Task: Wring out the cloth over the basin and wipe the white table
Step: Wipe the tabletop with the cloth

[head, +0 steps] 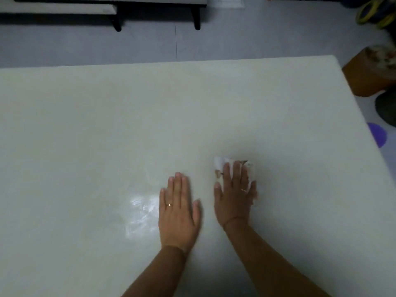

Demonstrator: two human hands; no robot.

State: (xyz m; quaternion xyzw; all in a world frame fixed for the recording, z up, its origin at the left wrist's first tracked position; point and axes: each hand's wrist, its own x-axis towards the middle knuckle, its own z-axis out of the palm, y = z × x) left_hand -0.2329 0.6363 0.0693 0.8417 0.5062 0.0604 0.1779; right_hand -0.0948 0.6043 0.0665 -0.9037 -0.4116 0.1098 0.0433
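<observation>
Right hand (234, 192) flat, fingers spread, pressing crumpled white cloth (220, 165) onto white table (107, 125); cloth edges show beyond fingertips and at hand's outer side. Left hand (179, 211) just beside right hand, palm down, fingers together, flat on table, holding nothing. Wet shiny patch (141, 213) on table touching left hand's outer edge. Ring on each hand. Purple object (378, 135) past table's right edge.
</observation>
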